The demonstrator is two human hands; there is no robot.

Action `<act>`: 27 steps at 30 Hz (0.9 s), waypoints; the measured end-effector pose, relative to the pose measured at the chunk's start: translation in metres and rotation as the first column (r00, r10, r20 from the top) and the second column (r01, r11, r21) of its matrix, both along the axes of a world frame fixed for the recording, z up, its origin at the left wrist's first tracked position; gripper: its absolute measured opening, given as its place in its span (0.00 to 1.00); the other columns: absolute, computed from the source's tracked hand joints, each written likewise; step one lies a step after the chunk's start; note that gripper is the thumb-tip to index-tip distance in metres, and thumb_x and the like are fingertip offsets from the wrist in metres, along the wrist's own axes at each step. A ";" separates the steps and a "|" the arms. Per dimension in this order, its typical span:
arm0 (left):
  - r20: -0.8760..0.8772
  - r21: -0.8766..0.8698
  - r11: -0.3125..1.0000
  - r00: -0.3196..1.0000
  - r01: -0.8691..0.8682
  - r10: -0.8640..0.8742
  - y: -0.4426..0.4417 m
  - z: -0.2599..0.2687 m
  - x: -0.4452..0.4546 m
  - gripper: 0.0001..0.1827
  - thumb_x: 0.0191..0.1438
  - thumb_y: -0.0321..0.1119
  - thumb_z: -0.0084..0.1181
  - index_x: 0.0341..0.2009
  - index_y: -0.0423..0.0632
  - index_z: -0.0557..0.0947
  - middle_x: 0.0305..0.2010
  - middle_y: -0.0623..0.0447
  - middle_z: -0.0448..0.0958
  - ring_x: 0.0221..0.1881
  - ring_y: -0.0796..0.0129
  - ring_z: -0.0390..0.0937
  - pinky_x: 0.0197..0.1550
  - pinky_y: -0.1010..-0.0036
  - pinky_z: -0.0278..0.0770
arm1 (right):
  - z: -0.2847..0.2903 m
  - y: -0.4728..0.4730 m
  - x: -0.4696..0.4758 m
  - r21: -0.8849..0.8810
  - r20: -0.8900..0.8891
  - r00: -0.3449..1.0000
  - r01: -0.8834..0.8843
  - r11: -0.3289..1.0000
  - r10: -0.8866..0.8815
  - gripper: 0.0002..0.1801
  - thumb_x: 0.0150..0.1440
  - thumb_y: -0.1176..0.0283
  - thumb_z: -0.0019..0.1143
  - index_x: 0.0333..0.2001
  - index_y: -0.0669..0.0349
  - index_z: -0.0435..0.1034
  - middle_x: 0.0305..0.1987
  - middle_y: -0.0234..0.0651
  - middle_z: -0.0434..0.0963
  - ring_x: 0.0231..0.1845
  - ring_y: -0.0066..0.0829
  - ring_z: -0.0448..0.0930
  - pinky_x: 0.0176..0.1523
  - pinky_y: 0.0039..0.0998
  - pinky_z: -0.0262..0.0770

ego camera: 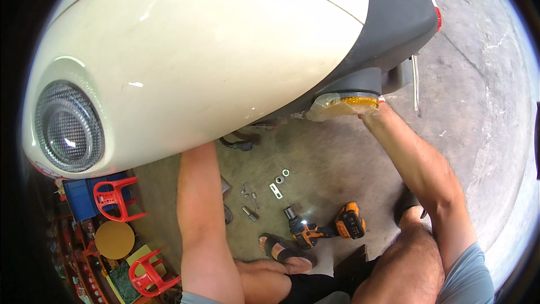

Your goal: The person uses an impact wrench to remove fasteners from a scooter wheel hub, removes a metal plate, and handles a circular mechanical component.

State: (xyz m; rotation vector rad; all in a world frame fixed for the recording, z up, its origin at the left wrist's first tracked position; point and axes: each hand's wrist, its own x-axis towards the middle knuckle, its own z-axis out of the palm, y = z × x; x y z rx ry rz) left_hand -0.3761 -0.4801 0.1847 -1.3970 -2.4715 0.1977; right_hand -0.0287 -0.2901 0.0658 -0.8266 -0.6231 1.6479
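Before me hangs the cream rear body panel point(202, 59) of a motor scooter, with a dark grey plastic section point(392, 21) to its right. My left forearm point(200, 194) reaches up under the panel, which hides my left hand. My right forearm point(413, 152) runs behind the amber turn signal point(354, 103), whose lens is partly covered by a torn clear layer; my right hand is out of sight there. What either hand touches is hidden. A black connector on a cable point(242, 145) hangs beneath the panel.
On the concrete floor lie a cordless impact wrench point(306, 232) with its light lit, a slotted metal plate point(276, 191), a washer point(286, 172), a bushing point(279, 179), a spring point(253, 199) and a socket point(250, 213). Red plastic chairs point(116, 198) and a round stool point(114, 240) stand left.
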 end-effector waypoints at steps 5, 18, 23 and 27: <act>-0.018 -0.048 0.999 1.000 -0.004 0.003 -0.009 -0.011 0.003 0.16 0.53 0.35 0.49 0.46 0.46 0.77 0.49 0.44 0.75 0.50 0.49 0.72 0.53 0.58 0.69 | 0.000 -0.003 -0.007 -0.020 -0.022 0.999 -0.029 0.999 0.029 0.18 0.64 0.63 0.48 0.55 0.56 0.67 0.47 0.30 0.75 0.45 0.27 0.75 0.46 0.29 0.70; -0.005 -0.117 0.993 0.999 0.036 -0.037 0.016 -0.015 0.015 0.17 0.56 0.39 0.47 0.48 0.48 0.76 0.49 0.46 0.73 0.50 0.53 0.70 0.53 0.60 0.69 | 0.038 0.017 0.038 0.058 -0.020 0.997 -0.068 0.996 0.069 0.15 0.64 0.66 0.49 0.52 0.57 0.68 0.43 0.28 0.76 0.41 0.25 0.75 0.42 0.26 0.70; -0.007 -0.202 0.977 0.998 0.066 -0.069 0.016 -0.002 0.009 0.17 0.57 0.40 0.47 0.48 0.48 0.75 0.49 0.46 0.72 0.50 0.55 0.70 0.52 0.60 0.69 | 0.048 0.010 0.056 0.060 -0.004 0.997 -0.071 0.996 0.072 0.13 0.63 0.67 0.50 0.51 0.57 0.69 0.42 0.28 0.76 0.39 0.25 0.75 0.40 0.24 0.70; 0.045 -0.297 0.938 0.984 0.176 -0.171 0.013 -0.003 0.025 0.17 0.58 0.42 0.46 0.49 0.49 0.75 0.49 0.47 0.72 0.50 0.56 0.70 0.52 0.61 0.68 | 0.029 -0.011 0.087 -0.027 0.155 0.987 -0.034 0.999 0.038 0.12 0.63 0.68 0.50 0.50 0.57 0.69 0.40 0.27 0.77 0.38 0.24 0.75 0.39 0.23 0.70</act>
